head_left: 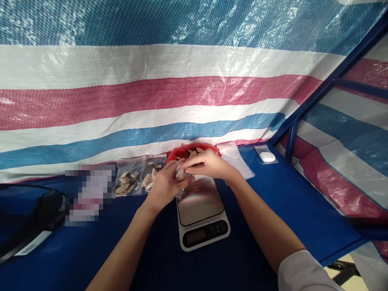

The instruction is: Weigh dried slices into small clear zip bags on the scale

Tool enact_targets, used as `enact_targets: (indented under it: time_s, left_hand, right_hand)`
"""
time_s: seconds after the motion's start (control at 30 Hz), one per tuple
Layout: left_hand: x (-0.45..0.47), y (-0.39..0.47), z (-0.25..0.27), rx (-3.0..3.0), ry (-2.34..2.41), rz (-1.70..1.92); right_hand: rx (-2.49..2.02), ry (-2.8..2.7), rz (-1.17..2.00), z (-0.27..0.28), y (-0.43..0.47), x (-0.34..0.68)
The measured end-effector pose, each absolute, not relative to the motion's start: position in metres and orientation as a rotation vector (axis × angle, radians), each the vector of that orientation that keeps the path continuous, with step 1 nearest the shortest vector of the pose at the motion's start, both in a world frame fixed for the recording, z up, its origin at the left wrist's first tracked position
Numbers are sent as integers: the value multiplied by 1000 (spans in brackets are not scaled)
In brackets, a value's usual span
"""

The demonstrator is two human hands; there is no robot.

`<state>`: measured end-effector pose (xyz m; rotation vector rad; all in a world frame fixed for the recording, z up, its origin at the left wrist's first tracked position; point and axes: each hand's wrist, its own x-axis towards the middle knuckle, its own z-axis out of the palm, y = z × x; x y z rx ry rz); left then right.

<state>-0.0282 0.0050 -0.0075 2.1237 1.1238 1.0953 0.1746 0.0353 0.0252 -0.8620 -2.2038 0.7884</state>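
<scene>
My left hand [165, 184] is closed around a small clear plastic bag [181, 174], whose lower corner shows below the fingers. At the bag's mouth, the fingers of my right hand [207, 163] are bent together; whether they pinch the rim or a piece inside is hidden. Just below both hands lies a white kitchen scale [201, 202] with a metal plate and a dark display. Behind my hands, a red plastic bag [174, 154] holds dark-and-pale dried pieces [194, 152].
Two clear bags of dried pieces [126, 184] lie left of my hands. Flat clear bags [239, 161] and a bag with a white oval object [267, 157] are at right. A black object [39, 226] sits far left. Striped sheeting [151, 97] hangs behind the blue tabletop [291, 202].
</scene>
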Motion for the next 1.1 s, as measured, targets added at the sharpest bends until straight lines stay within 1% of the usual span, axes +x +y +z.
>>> enact_targets:
  time_s: [0.17, 0.27, 0.33, 0.47, 0.57, 0.63, 0.7, 0.83, 1.0, 1.1]
  left_hand:
    - [-30, 5, -6, 2092, 1171, 1077]
    - [-32, 5, -5, 2079, 1190, 1084]
    - [-33, 5, -3, 2080, 1205, 1082]
    - [-32, 3, 0, 2086, 1220, 1088]
    - [-33, 2, 2, 2065, 1234, 1116]
    - [-35, 3, 3, 2049, 1258, 1114]
    - [-38, 4, 2, 2035, 1276, 1119]
    - [-44, 8, 2, 1976, 1306, 1158]
    - [-46, 9, 4, 1912, 1315, 1164]
    - [-46, 9, 4, 1901, 1342, 1134]
  right_hand:
    - [-973, -2284, 599, 27, 32, 166]
    - [-971, -2286, 564, 26, 32, 165]
    - [-923, -2233, 611, 25, 32, 167]
    - [-803, -2071, 822, 28, 31, 176]
    - [-879, -1977, 947, 32, 33, 189]
    - [-984, -1953, 948, 32, 36, 200]
    - [-1090, -1994, 867, 29, 41, 209]
    - [-1293, -2186, 582, 19, 51, 216]
    - [-1572, -2364, 189, 13, 52, 203]
    - [-1673, -2381, 54, 9, 51, 194]
